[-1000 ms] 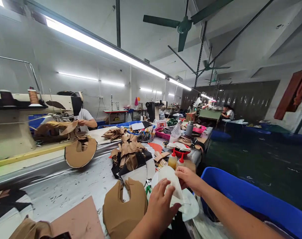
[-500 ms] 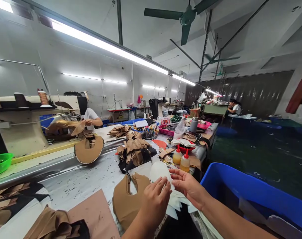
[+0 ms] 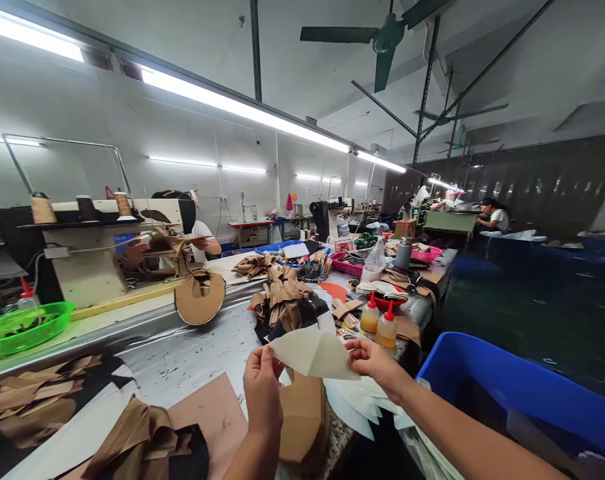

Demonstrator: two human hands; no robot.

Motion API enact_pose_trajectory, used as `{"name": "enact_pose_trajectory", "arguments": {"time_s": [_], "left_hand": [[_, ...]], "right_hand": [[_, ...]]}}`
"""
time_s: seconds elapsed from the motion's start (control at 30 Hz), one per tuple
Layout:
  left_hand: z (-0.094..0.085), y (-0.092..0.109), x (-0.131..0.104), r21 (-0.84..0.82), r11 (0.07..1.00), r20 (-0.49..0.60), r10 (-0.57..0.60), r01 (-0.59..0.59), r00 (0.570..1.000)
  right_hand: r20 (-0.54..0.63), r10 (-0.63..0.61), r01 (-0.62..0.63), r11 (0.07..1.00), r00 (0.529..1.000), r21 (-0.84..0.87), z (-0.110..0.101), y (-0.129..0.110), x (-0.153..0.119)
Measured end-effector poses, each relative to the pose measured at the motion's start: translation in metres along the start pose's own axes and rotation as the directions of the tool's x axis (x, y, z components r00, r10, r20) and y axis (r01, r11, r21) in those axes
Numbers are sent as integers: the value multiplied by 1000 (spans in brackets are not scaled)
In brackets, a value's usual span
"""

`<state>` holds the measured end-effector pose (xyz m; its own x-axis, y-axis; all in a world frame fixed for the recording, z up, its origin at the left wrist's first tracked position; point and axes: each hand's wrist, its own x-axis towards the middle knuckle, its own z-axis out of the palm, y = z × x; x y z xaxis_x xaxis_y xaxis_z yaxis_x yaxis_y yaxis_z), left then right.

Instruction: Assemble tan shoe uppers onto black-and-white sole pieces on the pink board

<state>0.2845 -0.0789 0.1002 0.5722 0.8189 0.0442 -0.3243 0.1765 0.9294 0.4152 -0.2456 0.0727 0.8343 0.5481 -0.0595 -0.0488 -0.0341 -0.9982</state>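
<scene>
Between my two hands is stretched a thin off-white sheet piece (image 3: pixel 313 353) with curved edges and a faint crease down its middle. My left hand (image 3: pixel 263 380) pinches its left end between thumb and fingers. At the right end my right hand (image 3: pixel 372 361) grips the edge the same way. Under the sheet lies a stack of brown U-shaped pieces (image 3: pixel 302 420), partly covered by it and by my left wrist. Beside that, several more pale pieces (image 3: pixel 352 403) are fanned out at the table edge below my right hand.
Two glue bottles (image 3: pixel 386 328) with red tips stand behind my right hand. A blue bin (image 3: pixel 447 360) is at the right. Brown strips (image 3: pixel 282 297) are heaped ahead. At the left, a person (image 3: pixel 202 240) works at a sewing machine (image 3: pixel 87 257) near a green basket (image 3: pixel 32 333).
My left hand has moved left and turned, taking the off-white piece by its left end. The piece is now spread wide between both hands. The view has swung slightly left.
</scene>
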Motion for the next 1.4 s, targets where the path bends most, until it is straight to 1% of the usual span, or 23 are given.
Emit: {"name": "enact_pose_trajectory", "arguments": {"time_s": [0.1,0.23,0.3,0.37,0.4,0.47,0.5,0.53,0.6,0.63,0.67,0.7,0.73,0.77,0.8,0.83,0.9,0.97,1.03,1.13,1.23,1.33,1.4], "left_hand": [[-18,8,-3,-63,996,-32,-67,65,997],[-43,19,-16,-213,952,-77,-239,218,968],[-60,31,-19,-314,926,-161,-268,208,950],[-81,45,-19,-360,922,-247,-238,140,939],[-92,52,-20,-367,923,-280,-228,115,933],[-115,61,-23,-363,925,-307,-233,113,923],[-125,64,-26,-359,925,-301,-243,126,922],[-135,65,-30,-352,925,-283,-249,141,926],[-150,64,-38,-327,931,-164,-225,163,960],[-156,63,-43,-308,937,-73,-197,166,978],[-161,63,-47,-293,943,14,-160,157,987],[-165,63,-50,-285,948,93,-118,140,989],[-169,64,-54,-285,951,161,-78,122,984],[-173,66,-56,-290,951,206,-44,104,978],[-179,68,-58,-294,952,230,-17,86,973],[-187,71,-60,-292,954,230,3,66,973],[-206,75,-63,-237,970,168,-13,53,986],[-230,76,-68,-120,989,19,-79,81,997],[-254,73,-74,13,985,-92,-172,174,981],[-281,62,-84,135,936,-86,-316,325,945],[-295,48,-87,222,894,-90,-378,388,922],[-303,37,-86,362,852,-104,-367,379,924],[-305,33,-85,457,818,-98,-342,348,934]], "right_hand": [[-117,-39,12,975,992,-221,-9,13,23],[-174,-98,35,942,980,-333,-18,12,47],[-241,-137,39,928,961,-372,-29,9,51],[-306,-219,46,874,927,-484,-43,12,50],[-283,-270,57,809,920,-585,-49,15,48],[-87,-280,115,632,956,-767,-53,25,40],[30,-258,171,543,966,-822,-47,30,34],[130,-237,234,486,963,-842,-36,33,28],[252,-249,345,480,935,-807,4,34,9],[296,-252,388,543,921,-745,32,32,-2],[373,-181,394,658,910,-642,63,28,-14],[479,-5,298,789,878,-538,95,24,-27],[571,170,105,903,803,-416,127,19,-39],[667,284,-94,947,689,-306,158,15,-51],[718,327,-239,944,615,-226,185,12,-61],[720,327,-323,934,611,-151,207,10,-69],[667,287,-394,919,688,11,238,10,-79],[600,241,-395,908,763,138,253,16,-83],[580,219,-399,894,784,202,256,27,-85],[578,233,-418,884,782,208,255,51,-88],[535,268,-362,929,801,76,256,76,-87],[474,202,-161,979,857,-127,259,93,-80],[474,150,-40,971,867,-234,261,98,-75]]}}
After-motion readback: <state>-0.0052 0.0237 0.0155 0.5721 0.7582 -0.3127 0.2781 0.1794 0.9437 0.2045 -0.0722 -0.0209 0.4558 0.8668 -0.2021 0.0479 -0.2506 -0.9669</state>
